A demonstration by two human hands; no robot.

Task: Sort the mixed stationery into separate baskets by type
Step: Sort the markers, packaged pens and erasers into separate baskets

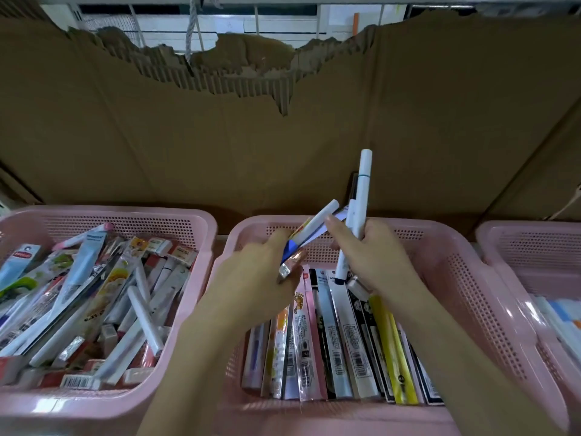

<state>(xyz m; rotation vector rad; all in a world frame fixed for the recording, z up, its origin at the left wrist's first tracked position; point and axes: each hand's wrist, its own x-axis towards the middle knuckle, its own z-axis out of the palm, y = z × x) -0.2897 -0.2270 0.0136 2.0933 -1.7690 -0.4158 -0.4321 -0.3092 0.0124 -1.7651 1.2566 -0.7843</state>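
Note:
Above the middle pink basket [465, 265], my left hand [251, 275] grips a white pen [317, 223] together with a blue-and-white packet and a small shiny-wrapped item. My right hand [377, 259] holds a bunch of upright white pens [361, 190], the tallest with a teal ring; its index finger touches the left hand's pen. The middle basket holds a row of packaged pens [342, 341] lying side by side. The left pink basket [188, 225] is full of mixed stationery [94, 297]: pens, packets and small boxes.
A third pink basket [518, 243] sits at the right edge with pale packets inside. A torn brown cardboard wall [283, 136] stands right behind the baskets. White shelving shows above the cardboard.

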